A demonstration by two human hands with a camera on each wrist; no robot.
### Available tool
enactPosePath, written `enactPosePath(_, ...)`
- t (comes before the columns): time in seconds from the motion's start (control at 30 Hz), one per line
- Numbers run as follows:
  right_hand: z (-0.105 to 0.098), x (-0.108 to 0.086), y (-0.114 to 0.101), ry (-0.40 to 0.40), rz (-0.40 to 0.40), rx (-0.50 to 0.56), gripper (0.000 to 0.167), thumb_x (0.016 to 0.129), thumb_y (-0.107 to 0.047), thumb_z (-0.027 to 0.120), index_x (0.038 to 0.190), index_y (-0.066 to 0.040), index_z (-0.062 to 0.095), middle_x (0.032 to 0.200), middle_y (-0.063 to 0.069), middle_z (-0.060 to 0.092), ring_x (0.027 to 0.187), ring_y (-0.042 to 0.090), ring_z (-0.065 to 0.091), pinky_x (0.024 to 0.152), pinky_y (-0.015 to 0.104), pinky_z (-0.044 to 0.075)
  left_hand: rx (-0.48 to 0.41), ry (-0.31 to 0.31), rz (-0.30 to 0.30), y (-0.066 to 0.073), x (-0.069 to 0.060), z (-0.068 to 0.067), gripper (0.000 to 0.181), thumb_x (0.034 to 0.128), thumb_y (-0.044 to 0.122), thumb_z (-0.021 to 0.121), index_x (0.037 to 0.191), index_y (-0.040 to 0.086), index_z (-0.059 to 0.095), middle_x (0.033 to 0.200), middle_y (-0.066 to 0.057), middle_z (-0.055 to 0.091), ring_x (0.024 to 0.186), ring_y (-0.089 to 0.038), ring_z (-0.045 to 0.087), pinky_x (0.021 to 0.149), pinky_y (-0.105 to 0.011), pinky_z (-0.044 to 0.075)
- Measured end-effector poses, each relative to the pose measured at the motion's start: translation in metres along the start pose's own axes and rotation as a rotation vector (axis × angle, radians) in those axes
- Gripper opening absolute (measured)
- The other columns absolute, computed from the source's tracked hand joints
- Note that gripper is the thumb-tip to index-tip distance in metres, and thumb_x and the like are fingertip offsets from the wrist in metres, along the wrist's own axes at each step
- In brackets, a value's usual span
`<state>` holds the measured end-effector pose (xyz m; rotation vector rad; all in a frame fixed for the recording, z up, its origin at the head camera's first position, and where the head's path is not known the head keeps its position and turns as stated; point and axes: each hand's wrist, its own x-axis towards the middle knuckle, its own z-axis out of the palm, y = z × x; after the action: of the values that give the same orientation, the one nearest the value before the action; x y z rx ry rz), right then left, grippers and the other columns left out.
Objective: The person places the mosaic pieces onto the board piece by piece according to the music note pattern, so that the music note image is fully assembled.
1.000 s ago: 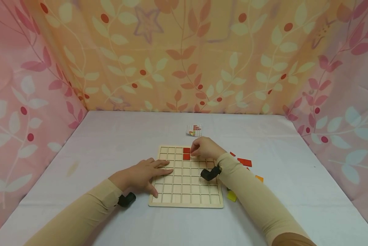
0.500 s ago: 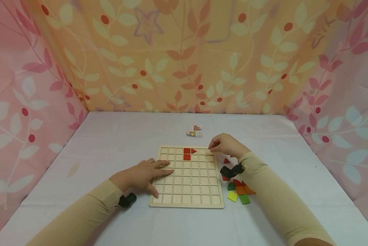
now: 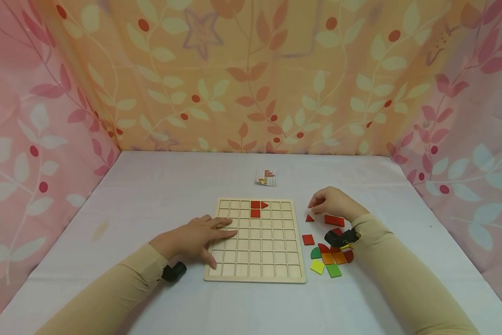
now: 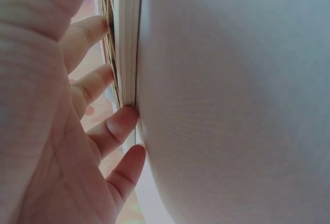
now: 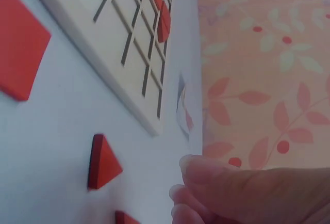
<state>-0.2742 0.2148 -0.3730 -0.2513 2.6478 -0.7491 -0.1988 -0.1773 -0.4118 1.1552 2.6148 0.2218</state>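
A wooden grid board (image 3: pixel 255 246) lies on the white table. Two red square tiles (image 3: pixel 255 213) sit one behind the other in its back rows, and a red triangle tile (image 3: pixel 264 205) fills the cell right of the far one. My left hand (image 3: pixel 190 237) rests on the board's left side with fingers spread; in the left wrist view its fingers (image 4: pixel 121 126) reach the board's edge. Just right of the board, my right hand (image 3: pixel 332 202) hovers behind a loose red triangle (image 3: pixel 309 218). Its fingers are loosely bent, with nothing seen between them in the right wrist view.
A small printed card (image 3: pixel 266 177) with a coloured grid picture lies behind the board. Right of the board are a red rectangle (image 3: pixel 334 220), a red square (image 3: pixel 308 239), a yellow square (image 3: pixel 317 266), a green square (image 3: pixel 334 271) and several other pieces. Patterned cloth walls surround the table.
My right hand has left the board's back row and moved right, over the loose pieces. The red triangle beside the squares came into view as it withdrew. The left hand stays put.
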Motion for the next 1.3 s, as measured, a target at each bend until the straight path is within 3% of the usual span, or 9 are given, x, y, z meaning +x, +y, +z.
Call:
enactPosePath(0.13, 0.0, -0.003, 0.008, -0.001, 0.022, -0.001, 0.006, 0.082, -0.014, 0.067, 0.087, -0.015, 0.071, 0.087, 0.001, 0.065, 0.083, 0.022, 0.051, 0.076, 0.035, 0.045, 0.002, 0.002, 0.003, 0.0, 0.0, -0.001, 0.092, 0.0641, 0.07, 0.056, 0.144, 0.035, 0.025, 0.152, 0.002, 0.016, 0.131, -0.033, 0.023, 0.101, -0.052, 0.023)
enactPosePath(0.33, 0.005, -0.006, 0.015, -0.033, 0.026, 0.027, 0.009, 0.082, -0.013, 0.066, 0.09, -0.012, 0.07, 0.088, 0.003, 0.064, 0.08, 0.021, 0.05, 0.071, 0.032, 0.043, -0.007, 0.003, 0.007, 0.001, 0.0, -0.001, 0.092, 0.0643, 0.07, 0.057, 0.144, 0.035, 0.026, 0.152, 0.002, 0.016, 0.131, -0.032, 0.023, 0.1, -0.052, 0.023)
enactPosePath(0.53, 0.009, -0.007, 0.022, -0.018, 0.025, 0.0, 0.008, 0.08, -0.01, 0.068, 0.088, -0.011, 0.07, 0.075, 0.001, 0.061, 0.072, 0.018, 0.05, 0.065, 0.028, 0.043, -0.003, 0.008, 0.007, 0.001, 0.0, 0.0, 0.092, 0.0642, 0.07, 0.056, 0.144, 0.036, 0.025, 0.152, 0.003, 0.015, 0.132, -0.034, 0.022, 0.101, -0.053, 0.022)
enactPosePath(0.67, 0.011, -0.009, 0.026, -0.05, 0.023, 0.022, 0.007, 0.078, -0.01, 0.07, 0.086, -0.011, 0.069, 0.068, 0.001, 0.056, 0.067, 0.017, 0.049, 0.061, 0.028, 0.041, 0.004, 0.007, 0.0, 0.0, 0.0, 0.001, 0.092, 0.0639, 0.071, 0.055, 0.144, 0.036, 0.025, 0.152, 0.003, 0.015, 0.132, -0.034, 0.021, 0.101, -0.052, 0.022)
enactPosePath(0.87, 0.015, -0.015, 0.025, -0.12, -0.029, 0.045, 0.01, 0.075, -0.013, 0.074, 0.084, -0.011, 0.069, 0.068, 0.003, 0.055, 0.068, 0.018, 0.049, 0.064, 0.029, 0.04, 0.014, 0.009, 0.001, 0.001, -0.001, 0.0, 0.092, 0.0642, 0.07, 0.056, 0.144, 0.037, 0.024, 0.152, 0.004, 0.016, 0.131, -0.03, 0.024, 0.101, -0.051, 0.023)
enactPosePath(1.03, 0.021, -0.02, 0.02, -0.179, -0.043, 0.035, 0.012, 0.073, -0.016, 0.076, 0.083, -0.014, 0.069, 0.069, 0.003, 0.056, 0.065, 0.018, 0.048, 0.057, 0.027, 0.038, 0.014, 0.009, 0.003, 0.003, -0.001, -0.003, 0.091, 0.065, 0.068, 0.057, 0.144, 0.036, 0.024, 0.152, 0.003, 0.016, 0.13, -0.03, 0.025, 0.1, -0.051, 0.024)
enactPosePath(1.3, 0.034, -0.026, 0.011, -0.204, -0.048, 0.041, 0.015, 0.071, -0.013, 0.078, 0.078, -0.013, 0.065, 0.07, 0.003, 0.056, 0.062, 0.018, 0.05, 0.052, 0.028, 0.043, -0.007, 0.008, 0.001, 0.004, -0.002, -0.003, 0.091, 0.065, 0.067, 0.059, 0.144, 0.034, 0.027, 0.152, 0.002, 0.016, 0.131, -0.034, 0.022, 0.101, -0.053, 0.023)
